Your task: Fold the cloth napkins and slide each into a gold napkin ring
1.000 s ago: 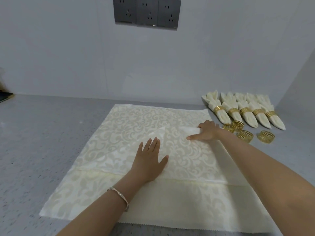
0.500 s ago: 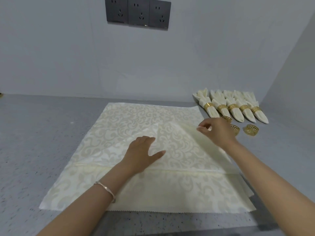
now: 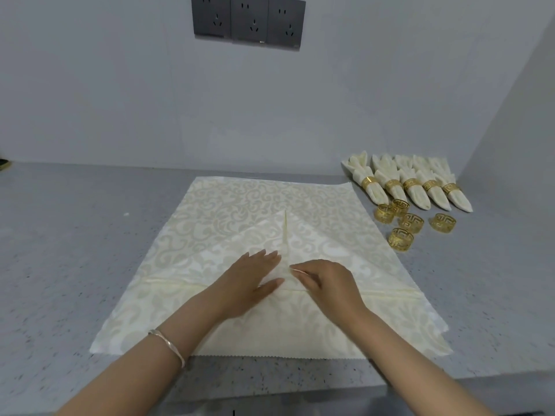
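Left hand (image 3: 255, 280) flat on napkin (image 3: 326, 238), right hand (image 3: 327, 283) touching it

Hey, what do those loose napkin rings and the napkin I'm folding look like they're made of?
The loose rings look like shiny gold-toned metal, judging by glints and an openwork key pattern, though plated plastic is possible. The napkin looks like woven cream cloth, damask-style: glossy scrolls, and it drapes into soft folds.

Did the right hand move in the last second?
Yes. The right hand left the loose gold rings at the right edge of the cloth and came toward the middle, beside the left hand.
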A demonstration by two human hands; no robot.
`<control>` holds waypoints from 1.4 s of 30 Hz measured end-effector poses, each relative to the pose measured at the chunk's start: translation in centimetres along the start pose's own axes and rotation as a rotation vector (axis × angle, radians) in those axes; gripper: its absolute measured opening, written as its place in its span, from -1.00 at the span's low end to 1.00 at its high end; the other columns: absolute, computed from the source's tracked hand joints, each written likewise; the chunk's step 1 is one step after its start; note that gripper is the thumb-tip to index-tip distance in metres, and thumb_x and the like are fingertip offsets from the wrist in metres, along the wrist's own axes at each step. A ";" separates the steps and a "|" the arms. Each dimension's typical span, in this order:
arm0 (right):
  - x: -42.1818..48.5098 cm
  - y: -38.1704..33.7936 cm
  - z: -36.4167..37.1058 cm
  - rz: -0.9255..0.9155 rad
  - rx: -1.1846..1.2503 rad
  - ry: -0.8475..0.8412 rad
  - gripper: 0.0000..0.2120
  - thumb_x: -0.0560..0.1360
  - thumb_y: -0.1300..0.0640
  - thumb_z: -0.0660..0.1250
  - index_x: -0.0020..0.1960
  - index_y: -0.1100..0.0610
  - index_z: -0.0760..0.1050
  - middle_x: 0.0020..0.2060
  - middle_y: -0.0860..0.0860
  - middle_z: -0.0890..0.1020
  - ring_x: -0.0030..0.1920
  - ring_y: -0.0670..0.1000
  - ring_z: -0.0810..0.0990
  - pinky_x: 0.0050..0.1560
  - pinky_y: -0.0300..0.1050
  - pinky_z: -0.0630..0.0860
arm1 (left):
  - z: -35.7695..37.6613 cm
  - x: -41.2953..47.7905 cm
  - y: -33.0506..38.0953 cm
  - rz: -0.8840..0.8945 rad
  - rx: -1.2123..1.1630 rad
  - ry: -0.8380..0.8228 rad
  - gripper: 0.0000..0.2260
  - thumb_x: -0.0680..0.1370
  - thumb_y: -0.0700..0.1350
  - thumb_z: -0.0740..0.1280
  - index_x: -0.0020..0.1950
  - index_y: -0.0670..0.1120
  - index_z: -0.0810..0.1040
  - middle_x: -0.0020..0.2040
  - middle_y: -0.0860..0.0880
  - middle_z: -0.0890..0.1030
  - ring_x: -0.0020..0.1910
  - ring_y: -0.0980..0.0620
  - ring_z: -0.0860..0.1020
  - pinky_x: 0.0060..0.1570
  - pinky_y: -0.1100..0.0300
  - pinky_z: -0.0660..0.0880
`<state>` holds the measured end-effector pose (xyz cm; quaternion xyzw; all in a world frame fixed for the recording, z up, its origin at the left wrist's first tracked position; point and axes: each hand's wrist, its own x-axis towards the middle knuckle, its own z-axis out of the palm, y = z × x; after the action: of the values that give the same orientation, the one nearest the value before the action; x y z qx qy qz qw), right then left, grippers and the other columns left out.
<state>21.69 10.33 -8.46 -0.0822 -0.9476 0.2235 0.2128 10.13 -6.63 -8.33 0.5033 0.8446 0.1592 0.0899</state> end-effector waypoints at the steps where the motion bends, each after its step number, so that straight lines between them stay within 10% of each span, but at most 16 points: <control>1: -0.3 0.0 0.0 -0.013 0.000 -0.013 -0.75 0.60 -0.04 0.21 0.12 -0.03 0.63 0.03 -0.16 0.67 0.08 -0.17 0.59 0.09 -0.25 0.48 | 0.1 0.1 0.0 0.002 -0.001 0.021 -0.46 0.61 0.19 -0.07 0.56 0.03 0.05 0.56 0.12 0.03 0.53 0.17 -0.06 0.44 0.29 -0.21; 5: -1.0 -0.5 -0.1 -0.029 -0.026 -0.067 -0.70 0.63 -0.02 0.13 0.28 -0.07 0.52 0.21 -0.21 0.57 0.25 -0.22 0.47 0.16 -0.46 0.28 | 0.6 0.7 0.2 0.005 -0.051 0.060 -0.60 0.69 -0.03 -0.05 0.55 0.03 0.11 0.55 0.11 0.09 0.54 0.15 -0.02 0.48 0.24 -0.17; 13: -1.5 -1.6 0.2 -0.081 -0.113 -0.107 -0.70 0.64 -0.04 0.06 0.19 -0.05 0.53 0.05 -0.13 0.62 0.09 -0.13 0.54 0.03 -0.16 0.49 | 0.1 0.2 1.3 0.014 -0.173 -0.002 -0.40 0.58 0.22 -0.18 0.56 0.00 0.08 0.55 0.10 0.12 0.52 0.20 -0.03 0.50 0.21 -0.15; 17: -1.5 -1.7 -0.4 0.026 0.148 -0.186 -0.53 0.62 -0.15 -0.03 0.05 0.10 0.56 -0.04 0.01 0.66 -0.02 -0.05 0.60 0.02 -0.09 0.51 | -1.6 1.3 1.8 -0.080 -0.369 0.092 -0.55 0.66 0.12 -0.10 0.48 0.04 0.29 0.44 0.11 0.34 0.40 0.19 0.27 0.35 0.26 0.16; 21: -1.2 -1.4 -1.1 0.130 0.283 -0.264 -0.64 0.63 -0.06 0.09 0.18 0.05 0.59 0.21 -0.19 0.57 0.20 -0.26 0.50 0.23 -0.32 0.42 | -1.8 3.7 2.0 -0.106 -0.026 0.086 -0.59 0.68 -0.03 -0.07 0.54 0.01 0.15 0.52 0.02 0.19 0.43 0.00 0.24 0.36 0.09 0.21; 26: -0.3 -1.5 -1.9 0.230 0.520 -0.080 -0.74 0.60 0.04 0.19 -0.07 -0.07 0.66 -0.04 -0.22 0.67 0.04 -0.33 0.57 0.07 -0.36 0.44 | 0.4 4.4 2.1 -0.114 0.150 0.093 -0.57 0.68 0.00 -0.07 0.56 0.00 0.09 0.56 0.09 0.07 0.44 -0.02 0.13 0.39 0.12 0.03; 29: 2.4 -0.3 -2.0 0.168 0.375 0.067 -0.76 0.61 0.07 0.18 0.09 -0.03 0.62 0.08 -0.19 0.63 0.14 -0.27 0.54 0.19 -0.33 0.42 | 1.1 4.6 1.8 -0.111 0.154 0.100 -0.55 0.68 0.02 -0.08 0.57 -0.03 0.03 0.57 0.07 0.04 0.53 -0.01 0.01 0.48 0.09 -0.12; 33: 6.1 1.8 -0.3 0.079 -0.047 -0.175 -0.58 0.66 0.04 0.00 0.49 0.09 0.23 0.49 -0.04 0.25 0.50 -0.08 0.13 0.45 -0.20 0.00 | 1.4 4.7 1.5 -0.099 0.147 0.054 -0.51 0.67 0.08 -0.09 0.58 -0.04 -0.05 0.58 0.06 -0.04 0.55 0.05 -0.12 0.49 0.09 -0.22; 42: 4.8 4.5 -0.2 0.137 -0.244 -0.339 -0.51 0.67 -0.01 -0.14 0.56 0.07 -0.07 0.55 -0.08 -0.04 0.53 -0.12 -0.12 0.49 -0.16 -0.20 | 1.4 4.9 1.4 -0.101 0.186 0.037 -0.48 0.67 0.11 -0.09 0.58 -0.05 -0.08 0.58 0.06 -0.08 0.55 0.06 -0.14 0.49 0.09 -0.21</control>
<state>17.73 15.59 -8.58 -0.1330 -0.9820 0.1318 0.0234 9.37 -1.41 -9.10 0.4633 0.8815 0.0845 0.0350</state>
